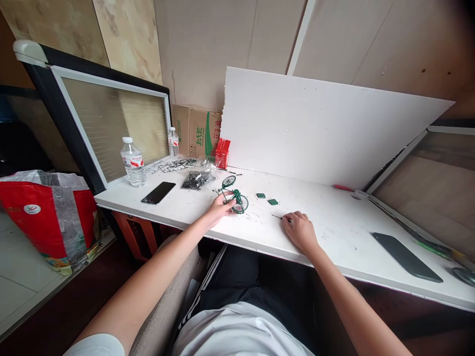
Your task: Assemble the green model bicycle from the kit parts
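Observation:
My left hand (219,211) is closed on a small green model bicycle (236,197), thumb and fingers around its frame, and holds it just above the white table. One spoked wheel points away from me and the other towards the right. My right hand (300,229) rests on the table, its fingers pinching a thin dark tool (290,220) whose narrow tip points left; its exact kind is too small to tell. Between and beyond the hands lie two small green square pieces, one nearer (273,201) and another (261,196) farther left.
On the white table (256,232) are a black phone (158,193), a bag of dark parts (195,181), black part frames (168,165) and a water bottle (134,165). A dark flat slab (406,257) lies right. A white board (315,128) leans behind; a red bag (44,217) stands left.

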Motion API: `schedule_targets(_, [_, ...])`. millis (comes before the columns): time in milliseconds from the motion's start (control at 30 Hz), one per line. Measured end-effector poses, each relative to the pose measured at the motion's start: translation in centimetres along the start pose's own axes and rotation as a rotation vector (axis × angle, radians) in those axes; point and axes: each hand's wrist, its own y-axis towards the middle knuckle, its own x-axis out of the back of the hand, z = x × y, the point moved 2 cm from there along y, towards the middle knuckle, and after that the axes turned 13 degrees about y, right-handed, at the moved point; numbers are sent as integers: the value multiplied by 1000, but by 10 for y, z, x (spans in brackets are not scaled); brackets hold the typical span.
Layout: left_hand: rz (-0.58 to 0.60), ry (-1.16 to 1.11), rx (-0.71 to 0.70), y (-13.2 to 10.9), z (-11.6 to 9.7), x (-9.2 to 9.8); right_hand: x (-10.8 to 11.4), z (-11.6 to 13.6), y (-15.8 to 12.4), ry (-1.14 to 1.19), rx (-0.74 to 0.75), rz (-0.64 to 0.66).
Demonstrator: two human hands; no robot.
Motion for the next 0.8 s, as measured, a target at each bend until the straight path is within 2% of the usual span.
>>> schedule_targets(333, [1, -1, 10, 1, -1, -1, 0, -1, 0, 15, -20, 17])
schedule_targets(433, [4, 39, -10, -1, -2, -3, 4, 3, -1, 47, 10, -43])
schedule_targets(500, [12, 91, -25, -2, -2, -6, 7, 15, -3, 108, 88, -113])
schedule_targets(567, [31, 141, -49, -4, -1, -11, 8, 36, -7, 243, 190, -127])
schedule_targets(667, [82, 151, -84, -8, 1, -23, 3, 75, -16, 465, 301, 5])
schedule_targets(733, [111, 113, -86, -11, 3, -32, -2, 94, -21, 506, 344, 28])
schedule_targets(800, [112, 90, -73, -14, 5, -40, -9, 102, -25, 537, 321, 3])
